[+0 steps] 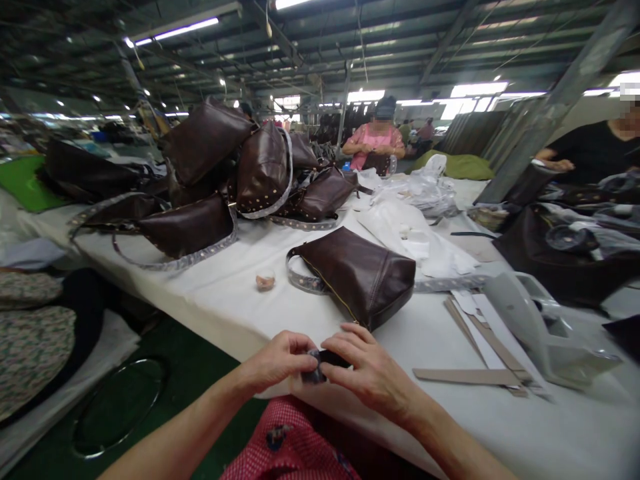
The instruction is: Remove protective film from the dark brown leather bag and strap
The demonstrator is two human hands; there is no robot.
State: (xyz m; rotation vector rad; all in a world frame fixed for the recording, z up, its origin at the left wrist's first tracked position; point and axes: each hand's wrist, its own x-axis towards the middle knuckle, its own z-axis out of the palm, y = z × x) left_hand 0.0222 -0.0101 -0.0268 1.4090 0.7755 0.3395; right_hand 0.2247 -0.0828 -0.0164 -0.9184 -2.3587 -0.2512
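Observation:
My left hand [280, 360] and my right hand [367, 370] meet at the near edge of the white table [240, 300]. Both pinch a small dark piece [325, 363] between their fingertips; I cannot make out what it is. Just beyond my hands lies a dark brown leather bag [360, 273] on its side, with a plastic-wrapped studded strap [300, 277] curling to its left. A small pinkish lump [265, 281] sits on the table left of that strap.
A heap of brown bags [220, 173] fills the far left. Cardboard strips [475, 373] and a grey tool [540, 327] lie right. White wrapping [415, 220] is behind. A person in pink [375, 143] and one in black [595, 153] work across the table.

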